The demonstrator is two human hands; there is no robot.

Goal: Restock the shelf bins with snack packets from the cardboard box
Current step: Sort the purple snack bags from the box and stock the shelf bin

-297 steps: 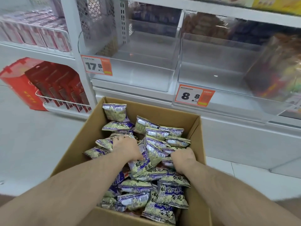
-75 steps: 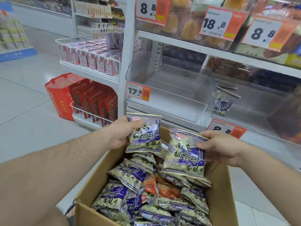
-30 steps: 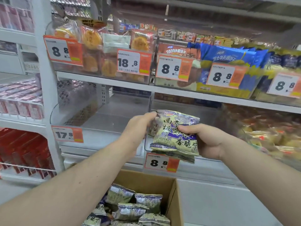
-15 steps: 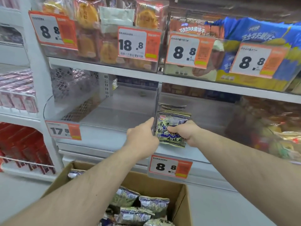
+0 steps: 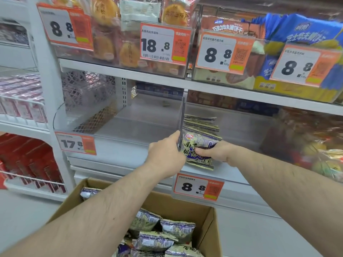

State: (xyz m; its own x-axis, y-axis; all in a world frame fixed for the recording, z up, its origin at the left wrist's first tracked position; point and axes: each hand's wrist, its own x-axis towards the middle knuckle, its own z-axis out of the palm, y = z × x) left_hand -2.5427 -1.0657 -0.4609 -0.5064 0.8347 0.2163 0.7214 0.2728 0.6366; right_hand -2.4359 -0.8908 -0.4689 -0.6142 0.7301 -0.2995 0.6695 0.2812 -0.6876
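Both hands have pushed the packet (image 5: 199, 152) deeper behind the divider (image 5: 181, 123); right hand (image 5: 216, 152) pinches it, left hand (image 5: 167, 156) clasps the divider; a loose release could topple it.

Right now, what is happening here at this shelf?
A person is restocking a clear shelf bin with snack packets from the cardboard box below. The right hand holds a purple packet at the front of the bin, where a few packets already stand behind it. The left hand is at the bin's left divider. Many packets remain in the box.
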